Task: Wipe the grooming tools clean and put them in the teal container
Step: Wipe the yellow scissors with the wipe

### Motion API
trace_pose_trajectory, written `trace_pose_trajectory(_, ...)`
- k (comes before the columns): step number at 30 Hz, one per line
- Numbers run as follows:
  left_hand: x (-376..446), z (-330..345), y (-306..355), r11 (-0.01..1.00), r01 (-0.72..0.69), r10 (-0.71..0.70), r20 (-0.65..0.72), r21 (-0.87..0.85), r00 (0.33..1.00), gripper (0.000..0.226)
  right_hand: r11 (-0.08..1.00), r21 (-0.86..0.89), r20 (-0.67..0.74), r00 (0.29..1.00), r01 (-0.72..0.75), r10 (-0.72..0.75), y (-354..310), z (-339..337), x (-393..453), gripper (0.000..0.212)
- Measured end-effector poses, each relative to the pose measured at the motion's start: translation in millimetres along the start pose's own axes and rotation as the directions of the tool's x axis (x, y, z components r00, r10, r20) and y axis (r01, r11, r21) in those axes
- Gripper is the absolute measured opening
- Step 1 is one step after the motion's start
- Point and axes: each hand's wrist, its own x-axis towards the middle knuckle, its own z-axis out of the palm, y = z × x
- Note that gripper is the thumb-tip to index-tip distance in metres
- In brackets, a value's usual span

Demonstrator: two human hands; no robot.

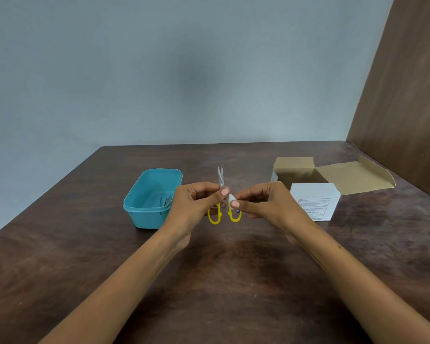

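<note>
Small scissors with yellow handles stand upright above the table's middle, blades pointing up and slightly apart. My left hand pinches them near the pivot. My right hand presses a small white wipe against the right handle arm just below the pivot. The teal container sits to the left of my hands, with a metal tool lying inside near its right wall.
An open cardboard box with a spread flap and a white printed front sits to the right. A brown panel rises along the table's right edge. The dark wooden table extends toward me.
</note>
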Motion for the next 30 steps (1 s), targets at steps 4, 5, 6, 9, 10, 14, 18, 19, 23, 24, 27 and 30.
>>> trace_pose_trajectory(4, -0.7, 1.8, -0.8, 0.999, -0.037, 0.037, -0.016, -0.009, 0.999, 0.007, 1.0, -0.008, 0.014, 1.0, -0.009, 0.009, -2.3, -0.4, 0.3, 0.011)
trace_pose_trajectory(5, -0.8, 2.3, -0.9, 0.999, -0.043, 0.043, -0.022, -0.013, 0.999, 0.007, 1.0, -0.025, 0.03, 0.999, -0.011, 0.012, -3.6, -1.6, 0.1, 0.01)
trace_pose_trajectory(6, -1.2, 2.9, -0.9, 0.999, -0.045, 0.045, -0.029, -0.014, 0.999, 0.006, 0.999, -0.041, 0.048, 0.999, -0.015, 0.017, -4.9, -3.1, 0.0, 0.008)
trace_pose_trajectory(9, -2.0, 4.7, 0.8, 0.999, -0.041, 0.04, -0.037, -0.02, 0.998, 0.005, 0.997, -0.065, 0.084, 0.996, -0.037, 0.042, -8.0, -10.0, 0.1, 0.007)
trace_pose_trajectory(10, -1.7, 4.4, 1.5, 0.999, -0.035, 0.034, -0.042, -0.028, 0.999, 0.003, 0.997, -0.064, 0.087, 0.995, -0.048, 0.053, -8.2, -12.2, 0.5, 0.007)
trace_pose_trajectory(14, -0.9, -0.2, 4.2, 0.999, -0.016, 0.014, -0.053, -0.028, 0.999, 0.002, 0.996, -0.071, 0.098, 0.993, -0.057, 0.064, -7.5, -14.2, -0.6, 0.01)
trace_pose_trajectory(18, -2.3, -0.3, 5.0, 1.0, -0.006, 0.006, -0.029, -0.014, 1.0, 0.002, 0.996, -0.086, 0.053, 0.999, -0.001, 0.006, -5.3, -3.9, -1.1, 0.001)
trace_pose_trajectory(19, -2.3, -0.3, 5.5, 1.0, -0.006, 0.006, -0.031, -0.014, 0.999, 0.002, 0.996, -0.089, 0.042, 0.999, 0.019, -0.015, -4.7, -0.7, -0.8, 0.001)
trace_pose_trajectory(23, -1.5, -1.6, 7.5, 1.0, -0.013, 0.012, -0.057, -0.013, 0.998, 0.003, 0.998, -0.062, 0.033, 0.999, 0.027, -0.025, -5.0, 3.6, 0.1, 0.002)
trace_pose_trajectory(24, -2.0, -1.0, 7.7, 1.0, -0.013, 0.012, -0.057, -0.015, 0.998, 0.003, 0.999, -0.039, 0.046, 0.999, 0.006, -0.005, -5.8, 1.6, -0.1, 0.003)
trace_pose_trajectory(27, -3.1, 1.1, 7.3, 1.0, -0.006, 0.004, -0.078, -0.025, 0.997, 0.005, 0.997, 0.038, 0.086, 0.994, -0.067, 0.063, -6.7, -4.9, -1.5, 0.005)
trace_pose_trajectory(30, -1.6, 0.0, 7.0, 0.998, -0.006, -0.002, -0.123, -0.061, 0.992, 0.009, 0.99, 0.112, 0.085, 0.994, -0.083, 0.074, -6.4, -6.0, -2.8, 0.013)
